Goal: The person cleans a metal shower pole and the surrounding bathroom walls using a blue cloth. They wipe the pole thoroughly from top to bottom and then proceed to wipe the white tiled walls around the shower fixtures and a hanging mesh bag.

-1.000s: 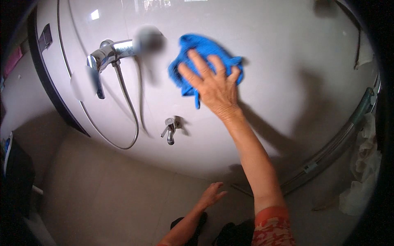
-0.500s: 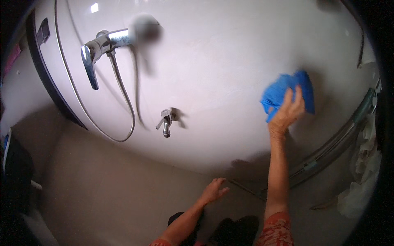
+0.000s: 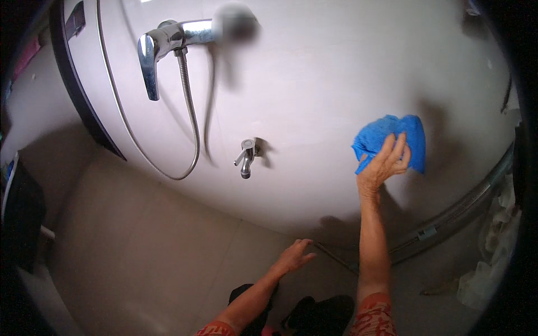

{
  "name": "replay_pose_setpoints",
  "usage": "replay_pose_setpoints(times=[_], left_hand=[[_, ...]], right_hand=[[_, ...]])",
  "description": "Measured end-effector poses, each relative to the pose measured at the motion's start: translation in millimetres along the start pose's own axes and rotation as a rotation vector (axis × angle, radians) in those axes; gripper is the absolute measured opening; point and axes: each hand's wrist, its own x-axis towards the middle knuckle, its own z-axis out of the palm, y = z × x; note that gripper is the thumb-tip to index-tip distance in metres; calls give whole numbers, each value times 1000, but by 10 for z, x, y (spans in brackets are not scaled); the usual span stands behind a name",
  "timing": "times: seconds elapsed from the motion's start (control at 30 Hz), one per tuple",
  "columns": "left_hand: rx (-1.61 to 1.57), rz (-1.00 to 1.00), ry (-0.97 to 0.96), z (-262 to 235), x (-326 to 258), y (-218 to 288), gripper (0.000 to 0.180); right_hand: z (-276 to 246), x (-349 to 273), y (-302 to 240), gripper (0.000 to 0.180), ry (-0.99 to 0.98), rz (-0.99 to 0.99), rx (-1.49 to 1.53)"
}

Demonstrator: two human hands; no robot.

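A blue cloth (image 3: 392, 134) is spread against the white wall (image 3: 314, 106), under the fingers of my right hand (image 3: 385, 159). Those fingers bend over the cloth and press it to the surface. Lower down, my left hand (image 3: 294, 256) hangs in the air near the foot of the wall, its fingers apart and nothing in them. To the left of the cloth, a small chrome tap (image 3: 246, 158) sticks out from the wall.
A chrome shower mixer (image 3: 174, 42) with a looping metal hose (image 3: 191, 112) is fixed at the upper left. Along the lower right runs a pipe (image 3: 428, 232), beside pale crumpled plastic (image 3: 493, 246). Grey floor (image 3: 151, 246) lies below, with a dark object (image 3: 22, 207) at the far left.
My right hand has moved slightly down the wall with the cloth. The view has shifted, so the mixer and tap appear further right. My left hand stays nearly in place.
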Motion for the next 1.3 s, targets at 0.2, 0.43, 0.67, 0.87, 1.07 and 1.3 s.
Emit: replay_pose_setpoints(times=[0.2,0.43,0.67,0.87,1.07,1.3], left_hand=[[23,3,0,-48,-11,86,49],[48,15,5,21,42,6,48],[74,32,-5,52,52,14,47],[108,111,-17,45,31,76,48],[102,98,5,383,206,-263,52],[32,37,-20,263,157,-408,54]], right_hand=[[78,67,-621,38,-67,-137,-8],[229,-383,-1238,41,-105,-421,160],[204,-1142,-1232,32,-286,-784,163],[202,-961,-1109,34,-282,-722,196],[81,103,-725,40,-137,-538,169],[-127,1035,-95,46,-42,-370,68]])
